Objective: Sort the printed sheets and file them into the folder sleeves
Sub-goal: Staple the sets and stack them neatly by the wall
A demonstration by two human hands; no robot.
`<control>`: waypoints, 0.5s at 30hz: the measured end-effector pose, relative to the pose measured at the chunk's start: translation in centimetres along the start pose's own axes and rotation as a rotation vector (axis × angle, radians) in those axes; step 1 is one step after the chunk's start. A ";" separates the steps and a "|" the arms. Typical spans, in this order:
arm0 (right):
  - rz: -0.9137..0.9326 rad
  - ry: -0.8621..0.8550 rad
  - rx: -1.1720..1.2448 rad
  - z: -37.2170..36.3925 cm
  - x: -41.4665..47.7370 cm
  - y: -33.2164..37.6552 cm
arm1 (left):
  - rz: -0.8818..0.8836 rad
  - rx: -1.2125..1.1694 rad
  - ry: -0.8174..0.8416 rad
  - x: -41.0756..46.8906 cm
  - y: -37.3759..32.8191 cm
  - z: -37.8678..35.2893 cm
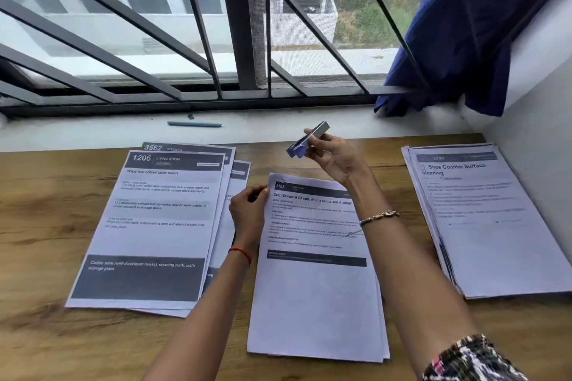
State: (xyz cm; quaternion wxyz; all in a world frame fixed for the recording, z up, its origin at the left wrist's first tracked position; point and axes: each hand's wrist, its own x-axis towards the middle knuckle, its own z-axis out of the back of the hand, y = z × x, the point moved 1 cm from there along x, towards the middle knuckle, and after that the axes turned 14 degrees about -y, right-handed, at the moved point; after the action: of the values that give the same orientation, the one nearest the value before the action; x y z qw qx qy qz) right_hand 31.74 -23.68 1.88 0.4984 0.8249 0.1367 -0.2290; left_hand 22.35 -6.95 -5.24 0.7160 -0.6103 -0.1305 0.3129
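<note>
Lying long axis near-to-far, header toward the window (154, 25), the sheet stack (315, 303) was pinched at its left edge by the left hand (247, 210); fingers of the right hand (334, 158) gripped a raised stapler (309, 138).

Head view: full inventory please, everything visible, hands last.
left stack: one fanned pile, white sheets with dark headers, table left, top sheet 1206
middle stack: one, white, table centre, top sheet 3703
right stack: one, white, table right
stapler-like tool: one, silver and blue, held above middle stack
pen: one, teal, on sill
cloth: one, blue, hanging at window right
window grille: one, dark metal, behind sill
table: one, brown wood
left hand: grips middle stack's upper left edge; red thread on wrist
right hand: holds stapler-like tool; gold-toned bracelet on wrist
</note>
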 end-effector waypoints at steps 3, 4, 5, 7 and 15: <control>0.049 -0.032 -0.070 -0.4 0.2 -0.1 | 0.005 -0.025 0.009 -0.2 -0.1 0.0; 0.072 -0.039 -0.114 -0.6 0.3 -0.1 | 0.011 -0.038 0.009 -0.2 -0.1 0.0; 0.096 -0.044 -0.162 -0.8 0.3 -0.1 | 0.015 -0.053 0.010 -0.3 -0.1 -0.1; 0.134 -0.058 -0.243 -1.3 0.3 -0.4 | 0.013 -0.077 0.015 -0.4 -0.2 0.0; 0.211 -0.025 -0.494 -2.0 0.7 -1.7 | 0.005 -0.117 0.018 -0.8 0.0 0.2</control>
State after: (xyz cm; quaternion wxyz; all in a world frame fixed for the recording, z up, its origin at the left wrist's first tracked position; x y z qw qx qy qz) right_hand 32.04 -21.08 1.04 0.7075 0.6850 0.0954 -0.1455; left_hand 21.63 -7.26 -5.01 0.6795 -0.6542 -0.1404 0.3009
